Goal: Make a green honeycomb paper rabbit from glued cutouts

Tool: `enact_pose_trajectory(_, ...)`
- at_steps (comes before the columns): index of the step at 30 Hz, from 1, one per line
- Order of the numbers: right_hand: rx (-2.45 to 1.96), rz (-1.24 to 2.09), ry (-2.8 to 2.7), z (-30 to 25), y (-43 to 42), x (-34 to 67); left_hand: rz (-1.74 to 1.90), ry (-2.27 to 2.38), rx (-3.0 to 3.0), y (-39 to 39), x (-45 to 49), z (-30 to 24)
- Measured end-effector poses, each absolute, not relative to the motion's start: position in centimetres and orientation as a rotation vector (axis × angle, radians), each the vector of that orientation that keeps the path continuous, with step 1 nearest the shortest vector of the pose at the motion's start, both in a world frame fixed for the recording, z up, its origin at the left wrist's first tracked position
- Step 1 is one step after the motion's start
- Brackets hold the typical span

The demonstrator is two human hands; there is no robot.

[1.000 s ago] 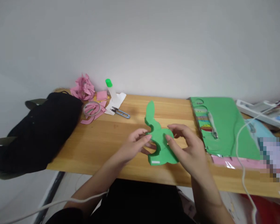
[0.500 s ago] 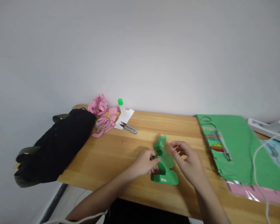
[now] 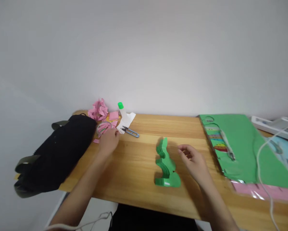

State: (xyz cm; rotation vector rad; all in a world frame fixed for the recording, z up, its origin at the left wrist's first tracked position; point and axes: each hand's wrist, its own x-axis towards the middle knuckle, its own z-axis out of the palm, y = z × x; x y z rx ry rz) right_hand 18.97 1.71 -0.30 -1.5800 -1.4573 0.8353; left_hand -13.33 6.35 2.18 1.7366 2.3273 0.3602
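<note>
A green paper cutout, folded into several wavy-edged layers and bearing a small white strip, lies on the wooden table. Just right of it hovers my right hand, fingers loosely curved, thumb apart, nothing between them. My left hand is over pink paper scraps at the back left, beside a clear ring that looks like a tape roll. Its fingers are curled and mostly hidden, so I cannot see whether they touch anything. Close by lie blue thread snips and a glue stick with a green cap.
A black bag with olive straps covers the table's left end. Crumpled pink paper sits against the wall. To the right lie a pack of green paper in a clear sleeve, a utility knife and a white cable.
My left hand has let go of the green cutout and moved left and back to the pink scraps. The cutout's layers have fanned out on the table. My right hand stays beside it.
</note>
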Motion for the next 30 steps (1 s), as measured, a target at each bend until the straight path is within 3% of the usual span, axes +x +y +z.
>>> enact_pose_trajectory(10,-1.56,0.865,-1.529,0.0,2.1,18.9,0.203,2.454,1.889,10.8,-18.0,4.2)
enact_pose_trajectory(18,-1.597,0.865,-1.546,-0.2,1.9,19.6,0.075,2.431,1.777,10.0,-19.6,3.7)
enact_pose_trajectory(24,-1.552,0.86,-1.599,0.2,1.8,19.0,0.198,2.401,1.8,8.6,-18.8,2.0)
enact_pose_trajectory(30,-1.474,0.776,-1.656,2.1,1.2,18.4,0.491,2.424,1.787,4.9,-15.7,4.3)
